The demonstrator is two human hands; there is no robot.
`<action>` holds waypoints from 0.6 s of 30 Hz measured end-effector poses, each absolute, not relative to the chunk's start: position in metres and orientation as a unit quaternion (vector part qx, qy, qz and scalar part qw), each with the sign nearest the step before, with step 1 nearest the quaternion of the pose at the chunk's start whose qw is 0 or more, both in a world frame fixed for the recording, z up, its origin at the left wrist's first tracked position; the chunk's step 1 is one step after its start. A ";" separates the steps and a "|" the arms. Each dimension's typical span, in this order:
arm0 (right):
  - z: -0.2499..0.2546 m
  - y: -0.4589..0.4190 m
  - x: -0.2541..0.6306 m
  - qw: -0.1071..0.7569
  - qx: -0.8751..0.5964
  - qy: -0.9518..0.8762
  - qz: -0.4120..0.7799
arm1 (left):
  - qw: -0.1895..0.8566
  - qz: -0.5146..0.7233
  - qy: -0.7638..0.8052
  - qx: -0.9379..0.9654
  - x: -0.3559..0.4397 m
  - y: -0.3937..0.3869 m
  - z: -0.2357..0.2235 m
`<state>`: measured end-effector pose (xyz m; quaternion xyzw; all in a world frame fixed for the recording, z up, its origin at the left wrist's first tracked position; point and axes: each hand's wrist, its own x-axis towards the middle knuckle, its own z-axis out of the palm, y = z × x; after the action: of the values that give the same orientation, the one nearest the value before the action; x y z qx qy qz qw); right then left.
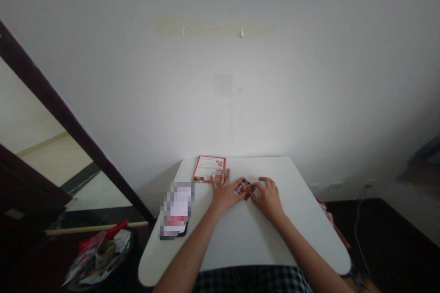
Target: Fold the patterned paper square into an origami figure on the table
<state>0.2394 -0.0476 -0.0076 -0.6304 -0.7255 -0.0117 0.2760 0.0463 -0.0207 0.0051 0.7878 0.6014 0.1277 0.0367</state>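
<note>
A small colourful picture [243, 188] with an uneven right edge lies flat on the white table [240, 242]. My left hand [225, 196] rests on the table with its fingers spread, index finger and thumb on either side of the picture's left part. Some of its other fingertips lie over the near edge of a red-bordered printed card or booklet [208, 165]. My right hand [268, 198] is at the picture's right edge, thumb and index finger pinched together on a small dark piece. What exactly that piece is, I cannot make out.
A phone [177, 210], blurred out, lies at the table's left side. The wall [220, 119] stands directly behind the table. On the floor at the lower left is a bin [103, 261] with wrappers. A cable [358, 224] hangs at the right.
</note>
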 end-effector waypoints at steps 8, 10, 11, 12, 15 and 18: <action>-0.008 -0.051 0.241 0.239 -0.609 -0.756 -0.009 | 0.020 0.127 0.589 0.798 0.043 -0.022 0.004; -0.009 -0.050 0.241 0.232 -0.608 -0.759 -0.010 | 0.019 0.133 0.585 0.800 0.043 -0.024 0.005; -0.009 -0.049 0.241 0.230 -0.608 -0.760 -0.009 | 0.019 0.137 0.584 0.800 0.043 -0.024 0.005; -0.009 -0.048 0.240 0.228 -0.606 -0.762 -0.006 | 0.020 0.140 0.583 0.800 0.043 -0.025 0.006; -0.008 -0.042 0.238 0.225 -0.602 -0.766 -0.006 | 0.021 0.147 0.585 0.797 0.044 -0.026 0.006; -0.006 -0.034 0.233 0.219 -0.598 -0.771 -0.017 | 0.018 0.153 0.589 0.793 0.043 -0.025 0.005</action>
<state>0.2334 -0.0344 -0.0056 -0.5976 -0.7711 -0.0169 0.2189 0.0433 -0.0253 0.0053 0.7932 0.5891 0.1533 0.0179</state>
